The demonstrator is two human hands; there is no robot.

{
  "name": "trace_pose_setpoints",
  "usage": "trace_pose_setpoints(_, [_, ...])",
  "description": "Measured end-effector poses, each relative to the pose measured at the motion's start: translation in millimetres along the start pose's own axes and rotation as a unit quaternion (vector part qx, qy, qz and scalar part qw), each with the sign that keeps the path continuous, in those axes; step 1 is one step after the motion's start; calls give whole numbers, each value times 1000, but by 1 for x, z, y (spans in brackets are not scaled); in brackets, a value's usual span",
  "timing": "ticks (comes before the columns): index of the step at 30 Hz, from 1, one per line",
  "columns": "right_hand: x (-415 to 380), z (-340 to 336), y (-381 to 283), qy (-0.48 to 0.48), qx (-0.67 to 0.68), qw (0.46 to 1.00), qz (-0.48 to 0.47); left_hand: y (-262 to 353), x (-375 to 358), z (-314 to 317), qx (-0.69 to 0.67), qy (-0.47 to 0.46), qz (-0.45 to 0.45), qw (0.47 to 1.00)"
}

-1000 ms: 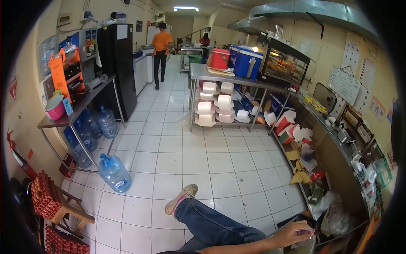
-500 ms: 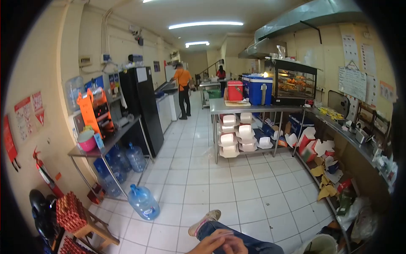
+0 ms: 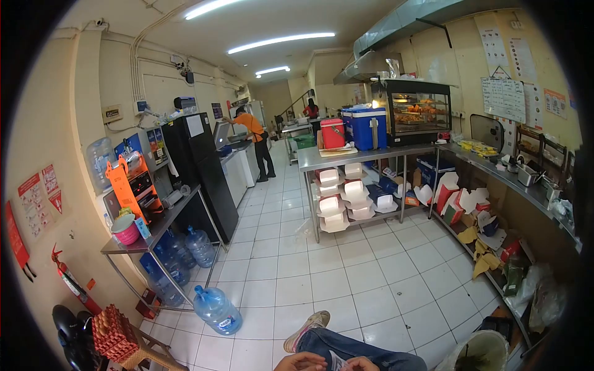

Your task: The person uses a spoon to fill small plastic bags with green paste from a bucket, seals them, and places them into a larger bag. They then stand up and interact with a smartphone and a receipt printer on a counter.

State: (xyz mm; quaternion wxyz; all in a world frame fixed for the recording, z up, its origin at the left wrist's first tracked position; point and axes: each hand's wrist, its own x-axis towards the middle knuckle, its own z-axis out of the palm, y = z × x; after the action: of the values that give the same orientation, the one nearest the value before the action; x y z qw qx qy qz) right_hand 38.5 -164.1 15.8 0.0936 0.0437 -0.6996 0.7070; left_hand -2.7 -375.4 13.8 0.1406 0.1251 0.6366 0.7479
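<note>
My left hand (image 3: 301, 362) and my right hand (image 3: 359, 364) are low at the bottom edge, in front of my lap, fingers curled in and fingertips facing each other. Between them shows a small, thin, whitish see-through piece of plastic (image 3: 337, 360), pinched at the fingertips. Its exact kind I cannot tell. Behind the hands lies my leg in blue jeans (image 3: 352, 346), stretched across the view, with a light shoe (image 3: 307, 329) at its end. The lower parts of both hands are cut off by the frame.
A blue water jug (image 3: 217, 311) stands on the tiled floor, with egg trays (image 3: 114, 337) on a stool at left. A bin (image 3: 476, 352) is at lower right. Food boxes (image 3: 334, 213) fill a steel table's shelf. Farther back, a person in orange (image 3: 252, 127) leans at a chest freezer.
My hands have moved apart and lower, the plastic now between them. The view has tilted and shifted. The person in orange now bends forward beside a raised freezer lid.
</note>
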Motion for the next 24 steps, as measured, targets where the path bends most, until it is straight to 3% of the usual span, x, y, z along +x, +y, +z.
trace_pose_setpoints(2, [-2,2,-3,-36,-20,998,52,-7,0,-3,-4,-4,-11,1000])
trace_pose_setpoints(8, [-7,9,32,-33,32,998,46,6,-5,6,-13,19,-46,999])
trace_pose_setpoints(14, [-3,7,-2,-83,-34,993,77,-29,-5,-7,34,-38,-46,998])
trace_pose_setpoints(16, [-4,8,8,-95,-31,992,82,-20,-4,3,53,-5,-13,999])
trace_pose_setpoints(19, [-7,9,16,-104,-34,990,84,-11,-8,15,9,37,-37,999])
trace_pose_setpoints(24, [-7,6,20,-96,-23,989,107,-34,-3,-9,-11,19,-48,999])
